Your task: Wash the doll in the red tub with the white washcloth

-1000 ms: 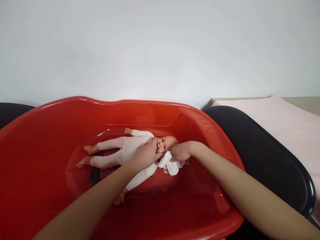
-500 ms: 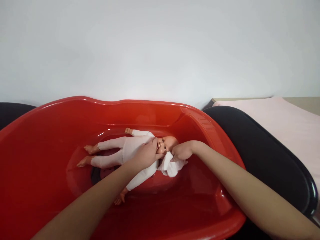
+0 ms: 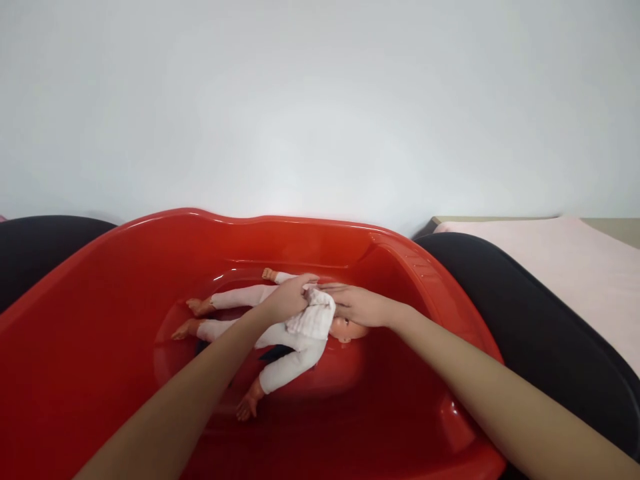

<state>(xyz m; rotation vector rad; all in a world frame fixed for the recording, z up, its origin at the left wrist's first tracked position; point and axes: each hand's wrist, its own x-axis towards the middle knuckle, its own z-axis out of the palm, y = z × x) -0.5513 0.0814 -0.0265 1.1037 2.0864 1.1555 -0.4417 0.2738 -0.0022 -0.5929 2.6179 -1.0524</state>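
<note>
White cloth [image 3: 319, 313] over doll [image 3: 297, 365]: your left hand [image 3: 290, 299] pinches it, right hand's [image 3: 364, 306] grip unclear; likely arranging, next calls for gentle spreading.

Glossy red tub [image 3: 115, 320] carries white-clad doll [image 3: 301, 347], stretched out along its bottom.

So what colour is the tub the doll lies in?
The tub is glossy red, seen best in the head view, the only one.
</note>
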